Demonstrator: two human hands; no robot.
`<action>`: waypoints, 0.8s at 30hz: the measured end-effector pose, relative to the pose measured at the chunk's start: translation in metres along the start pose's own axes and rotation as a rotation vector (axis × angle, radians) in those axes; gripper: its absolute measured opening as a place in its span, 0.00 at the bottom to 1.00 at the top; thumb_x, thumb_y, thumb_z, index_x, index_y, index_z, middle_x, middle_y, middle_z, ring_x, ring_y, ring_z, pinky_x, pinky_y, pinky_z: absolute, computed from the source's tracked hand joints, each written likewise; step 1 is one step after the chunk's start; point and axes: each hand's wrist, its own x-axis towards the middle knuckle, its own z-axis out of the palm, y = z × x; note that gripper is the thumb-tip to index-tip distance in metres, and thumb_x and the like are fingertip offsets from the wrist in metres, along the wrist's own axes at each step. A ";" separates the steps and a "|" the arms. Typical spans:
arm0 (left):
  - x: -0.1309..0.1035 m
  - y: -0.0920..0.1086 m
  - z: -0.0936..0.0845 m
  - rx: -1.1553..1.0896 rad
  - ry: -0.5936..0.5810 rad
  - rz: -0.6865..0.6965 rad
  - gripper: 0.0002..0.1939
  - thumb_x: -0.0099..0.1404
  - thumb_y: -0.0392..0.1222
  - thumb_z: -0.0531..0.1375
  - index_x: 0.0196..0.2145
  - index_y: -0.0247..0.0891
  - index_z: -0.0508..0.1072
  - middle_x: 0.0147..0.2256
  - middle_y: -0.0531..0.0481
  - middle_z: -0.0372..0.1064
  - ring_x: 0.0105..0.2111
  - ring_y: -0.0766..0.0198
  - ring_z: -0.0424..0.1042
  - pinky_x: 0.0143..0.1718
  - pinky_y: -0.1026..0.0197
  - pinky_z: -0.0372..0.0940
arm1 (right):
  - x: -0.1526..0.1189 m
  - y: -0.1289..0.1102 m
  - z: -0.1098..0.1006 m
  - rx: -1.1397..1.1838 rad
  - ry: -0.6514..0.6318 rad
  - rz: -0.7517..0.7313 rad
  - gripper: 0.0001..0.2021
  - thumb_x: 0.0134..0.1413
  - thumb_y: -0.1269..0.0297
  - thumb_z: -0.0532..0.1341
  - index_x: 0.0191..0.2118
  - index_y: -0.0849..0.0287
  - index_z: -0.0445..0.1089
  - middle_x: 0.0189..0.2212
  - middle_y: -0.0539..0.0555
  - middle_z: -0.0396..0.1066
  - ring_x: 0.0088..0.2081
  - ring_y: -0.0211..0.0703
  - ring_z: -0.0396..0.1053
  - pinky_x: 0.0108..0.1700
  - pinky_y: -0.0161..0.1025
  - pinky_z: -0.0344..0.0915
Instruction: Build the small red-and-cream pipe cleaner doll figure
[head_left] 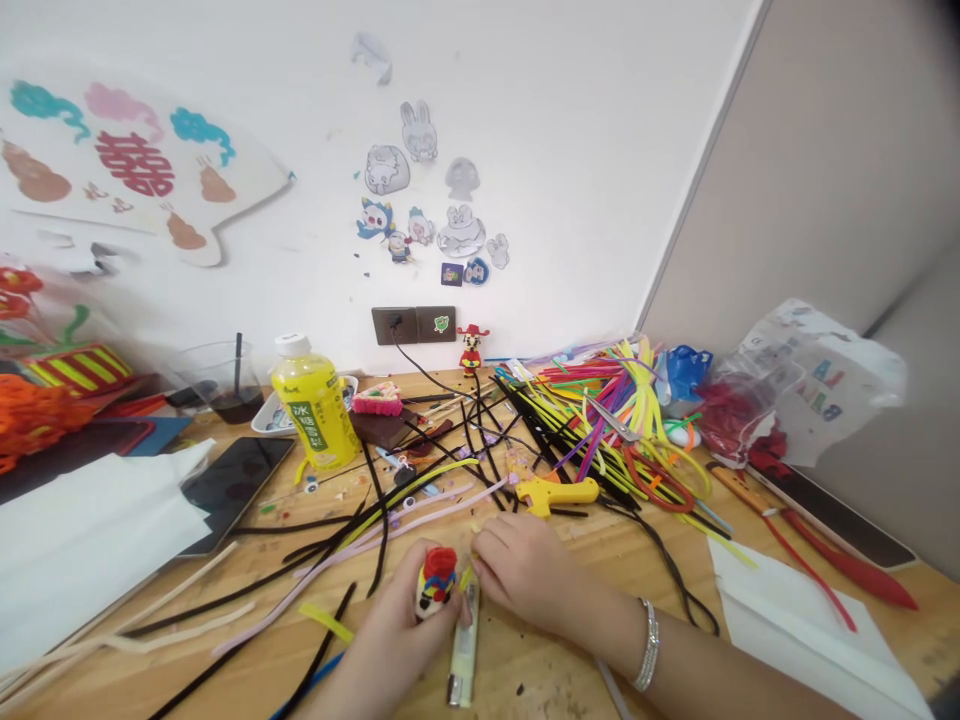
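Observation:
My left hand (401, 640) is wrapped round a small fuzzy doll head (435, 590) with a red top, blue trim and a pale face, seemingly made of pipe cleaners. Just to its right, my right hand (521, 565) has its fingers pressed together close to the table. A bit of yellow shows between the hands, but what the right fingertips hold is hidden. Below them lies a slim pale stick-like object (463, 650) with a metal end, perhaps a lighter. Beyond my right hand rests a yellow glue gun (559, 492).
Pipe cleaners (600, 400) pile up at the back right, with black ones (330, 545) strewn leftward. A yellow bottle (315, 405), a cup of dark drink (232, 390) and a tablet (232, 490) stand or lie left. A finished red figure (470, 352) stands by the wall. Red-handled pliers (847, 560) lie right.

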 end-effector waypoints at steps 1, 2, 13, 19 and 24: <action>0.001 0.000 0.000 -0.039 -0.014 -0.015 0.13 0.51 0.50 0.57 0.27 0.41 0.58 0.20 0.57 0.66 0.11 0.72 0.55 0.13 0.67 0.47 | 0.000 0.000 -0.001 0.004 0.000 -0.003 0.07 0.55 0.67 0.50 0.29 0.60 0.62 0.25 0.51 0.65 0.29 0.40 0.61 0.29 0.37 0.52; 0.001 0.000 0.001 -0.077 -0.021 -0.023 0.13 0.51 0.50 0.57 0.27 0.41 0.57 0.20 0.57 0.66 0.10 0.74 0.53 0.12 0.68 0.45 | 0.000 -0.001 -0.003 0.007 -0.001 -0.007 0.07 0.56 0.67 0.50 0.29 0.60 0.61 0.26 0.51 0.65 0.29 0.41 0.60 0.29 0.37 0.52; -0.002 0.011 -0.002 -0.203 -0.086 -0.116 0.09 0.53 0.45 0.54 0.22 0.38 0.61 0.08 0.64 0.51 0.09 0.75 0.46 0.13 0.69 0.40 | -0.002 -0.002 -0.006 0.040 0.023 -0.050 0.10 0.58 0.66 0.48 0.29 0.60 0.62 0.25 0.52 0.65 0.29 0.41 0.60 0.29 0.38 0.52; 0.000 0.012 -0.002 -0.202 -0.065 -0.109 0.10 0.51 0.47 0.56 0.22 0.40 0.59 0.06 0.66 0.49 0.09 0.74 0.45 0.14 0.68 0.40 | -0.002 0.000 -0.005 0.024 0.027 -0.049 0.10 0.58 0.68 0.47 0.28 0.60 0.61 0.24 0.51 0.64 0.27 0.40 0.59 0.28 0.38 0.50; -0.002 0.017 0.000 -0.207 -0.019 -0.111 0.09 0.52 0.45 0.56 0.23 0.40 0.58 0.08 0.66 0.52 0.10 0.75 0.43 0.15 0.68 0.37 | -0.001 -0.002 -0.004 -0.021 0.004 -0.025 0.08 0.55 0.69 0.49 0.27 0.60 0.61 0.23 0.51 0.64 0.26 0.40 0.59 0.27 0.38 0.48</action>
